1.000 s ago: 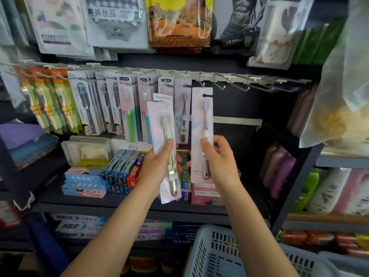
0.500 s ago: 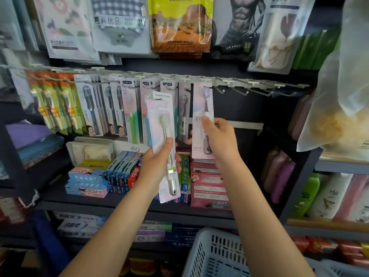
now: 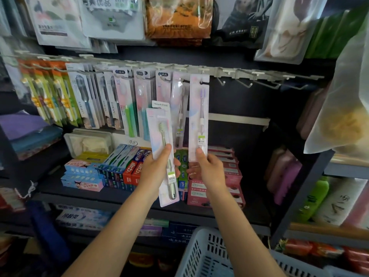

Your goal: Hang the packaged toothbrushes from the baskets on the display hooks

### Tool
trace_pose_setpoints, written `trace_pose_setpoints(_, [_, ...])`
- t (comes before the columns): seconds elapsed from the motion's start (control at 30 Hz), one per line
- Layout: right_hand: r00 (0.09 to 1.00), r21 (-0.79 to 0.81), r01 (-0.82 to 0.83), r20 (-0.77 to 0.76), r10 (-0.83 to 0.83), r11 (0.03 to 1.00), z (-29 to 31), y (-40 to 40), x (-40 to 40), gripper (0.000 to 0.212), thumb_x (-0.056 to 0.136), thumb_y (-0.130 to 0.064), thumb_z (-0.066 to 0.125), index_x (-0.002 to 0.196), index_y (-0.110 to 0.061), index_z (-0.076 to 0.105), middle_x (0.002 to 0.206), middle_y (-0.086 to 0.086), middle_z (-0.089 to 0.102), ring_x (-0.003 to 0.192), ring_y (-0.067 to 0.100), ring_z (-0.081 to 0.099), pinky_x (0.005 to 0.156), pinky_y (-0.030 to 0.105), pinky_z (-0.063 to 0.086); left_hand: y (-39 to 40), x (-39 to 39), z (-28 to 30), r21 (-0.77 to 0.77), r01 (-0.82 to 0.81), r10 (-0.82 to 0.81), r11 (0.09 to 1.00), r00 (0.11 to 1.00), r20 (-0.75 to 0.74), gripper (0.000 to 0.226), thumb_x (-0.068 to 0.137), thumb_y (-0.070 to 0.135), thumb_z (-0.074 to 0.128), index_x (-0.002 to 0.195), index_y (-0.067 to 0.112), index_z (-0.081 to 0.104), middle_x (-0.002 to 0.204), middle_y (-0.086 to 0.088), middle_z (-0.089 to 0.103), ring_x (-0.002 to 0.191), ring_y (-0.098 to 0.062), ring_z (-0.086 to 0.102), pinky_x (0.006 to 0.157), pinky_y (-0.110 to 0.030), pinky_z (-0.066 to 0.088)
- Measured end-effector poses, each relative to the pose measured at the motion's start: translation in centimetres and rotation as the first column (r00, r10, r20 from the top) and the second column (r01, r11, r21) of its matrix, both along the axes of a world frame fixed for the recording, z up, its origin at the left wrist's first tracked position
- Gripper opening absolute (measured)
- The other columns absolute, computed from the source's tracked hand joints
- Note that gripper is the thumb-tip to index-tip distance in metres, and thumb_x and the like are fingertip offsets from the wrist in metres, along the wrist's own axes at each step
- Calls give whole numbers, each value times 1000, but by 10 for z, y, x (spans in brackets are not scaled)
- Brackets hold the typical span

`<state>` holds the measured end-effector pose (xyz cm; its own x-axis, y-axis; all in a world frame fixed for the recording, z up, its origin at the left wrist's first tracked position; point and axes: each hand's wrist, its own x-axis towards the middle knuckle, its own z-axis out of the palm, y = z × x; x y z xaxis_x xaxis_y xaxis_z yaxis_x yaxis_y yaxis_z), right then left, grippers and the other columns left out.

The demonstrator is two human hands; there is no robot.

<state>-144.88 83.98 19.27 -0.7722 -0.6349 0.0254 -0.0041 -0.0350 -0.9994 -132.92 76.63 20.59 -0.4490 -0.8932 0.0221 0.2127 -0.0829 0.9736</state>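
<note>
A packaged toothbrush with a purple head [image 3: 198, 108] hangs with its top hole at a display hook [image 3: 203, 82] on the rail. My right hand [image 3: 207, 166] pinches the bottom edge of that pack. My left hand [image 3: 157, 168] grips a second pack with a green toothbrush [image 3: 162, 140], held upright below the rail, in front of the shelf. Several other toothbrush packs [image 3: 119, 100] hang to the left on the same rail. A white plastic basket [image 3: 207, 254] stands below my arms.
Several bare hooks [image 3: 247, 82] stick out of the rail to the right of the purple pack. Toothpaste boxes [image 3: 127, 166] fill the shelf under the hooks. Bagged goods [image 3: 177, 15] hang above. A translucent bag [image 3: 343, 108] hangs at the right, bottles [image 3: 315, 198] below it.
My right hand raised the purple toothbrush pack up to the hook, then slid down to the pack's bottom edge. My left hand with the green pack barely moved.
</note>
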Motion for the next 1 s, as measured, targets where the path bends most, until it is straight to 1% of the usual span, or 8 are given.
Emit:
trace_pose_setpoints(0.17, [996,19,5,89,-7,1000,1,-28,-25,39,100,-42,58,108,-5,63,82,10,74,56,15,67,50,25,55,-5,-16,-9,42,4,-4,999,1000,10,24,101,25,52,118,12,63,82,-16,73,58,-25,64,55,-32,53])
trace_pose_setpoints(0.3, [990,31,15,137,-19,999,3,-53,-41,35,100,-43,58,103,-8,63,80,6,71,55,15,64,44,23,48,-6,-17,-15,8,8,-8,1000,1000,29,19,101,18,50,116,15,62,85,-15,75,60,-26,69,54,-31,57])
trace_pose_setpoints(0.47, [977,46,37,208,-46,998,-1,-69,-52,44,96,-49,62,97,-4,66,80,10,72,59,19,67,55,30,56,-20,-12,-24,27,19,-20,999,999,36,20,99,17,58,117,17,66,93,-10,77,82,-33,75,74,-43,61])
trace_pose_setpoints(0.57, [976,111,35,208,-57,993,-10,-59,-47,42,97,-48,62,92,-6,65,73,9,71,57,19,66,59,33,55,-24,-5,-25,-7,59,-59,998,998,17,19,99,16,62,117,17,67,98,-7,78,85,-30,76,74,-40,61])
trace_pose_setpoints(0.67, [992,126,10,123,-25,992,-13,-38,-27,30,100,-35,60,96,-5,65,73,5,68,55,14,62,58,31,51,-27,1,-25,-32,77,-78,996,997,-11,21,97,15,65,118,14,67,99,-5,78,85,-25,77,70,-33,60])
trace_pose_setpoints(0.8, [966,71,-200,-152,209,977,-9,-10,23,17,97,-27,67,98,-10,64,85,2,67,71,8,64,63,19,53,-34,7,-21,-12,12,-13,1000,999,-35,21,91,18,74,111,25,71,99,3,78,91,-17,75,79,-36,58])
trace_pose_setpoints(0.9, [934,80,-292,-189,303,953,-11,-6,50,35,87,-28,78,110,-18,54,92,4,63,80,12,60,73,27,53,-35,11,-14,-5,-6,6,1000,995,-96,24,86,15,78,106,26,73,99,5,79,92,-16,75,76,-34,59])
trace_pose_setpoints(1.0, [938,117,-272,-187,291,955,-8,-5,59,37,87,-31,79,112,-17,56,89,4,65,74,8,60,65,21,51,-33,14,-10,-15,-7,6,1000,996,-94,28,82,17,81,108,22,74,100,4,79,94,-16,75,83,-38,60])
